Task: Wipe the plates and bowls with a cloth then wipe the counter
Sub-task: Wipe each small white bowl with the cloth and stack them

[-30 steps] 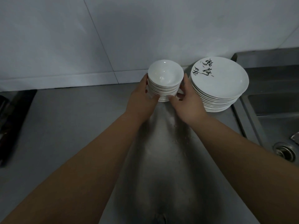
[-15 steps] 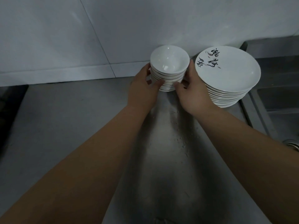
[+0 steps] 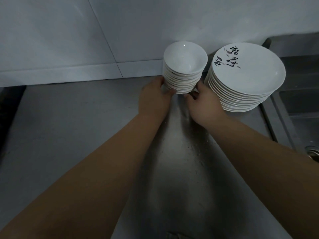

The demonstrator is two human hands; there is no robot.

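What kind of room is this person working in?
Most likely a restaurant or canteen kitchen's washing-up area: a stainless steel counter has a sink beside it, and a tall stack of white bowls and a stack of plates stand against a tiled wall.

bowl stack (image 3: 183,75) left of plate stack (image 3: 245,78) | both on counter (image 3: 69,126) | sink (image 3: 300,104) right

Kitchen: steel counter (image 3: 60,135), sink (image 3: 300,104), stacked plates (image 3: 245,78).
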